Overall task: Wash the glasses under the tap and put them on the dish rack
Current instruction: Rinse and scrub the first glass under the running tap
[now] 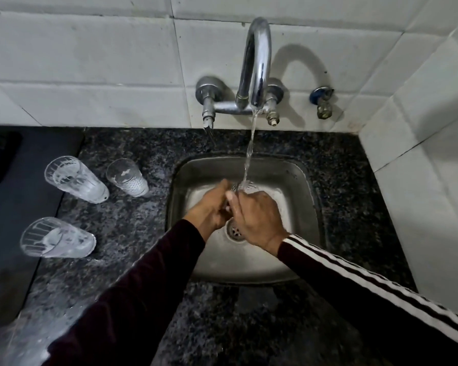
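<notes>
A clear glass [245,186] is held over the steel sink [300,180], its mouth under the water running from the chrome tap [257,64]. My left hand [213,206] and my right hand [254,216] both grip the glass from either side, hiding most of it. Three soapy glasses stand on the dark granite counter left of the sink: one at the back left [74,178], one beside it [127,177], one nearer me [56,237].
A dark mat or tray [16,207] covers the counter's far left. White tiled walls rise behind the sink and on the right. A small side valve [323,101] juts from the wall right of the tap. The drain [234,229] shows between my wrists.
</notes>
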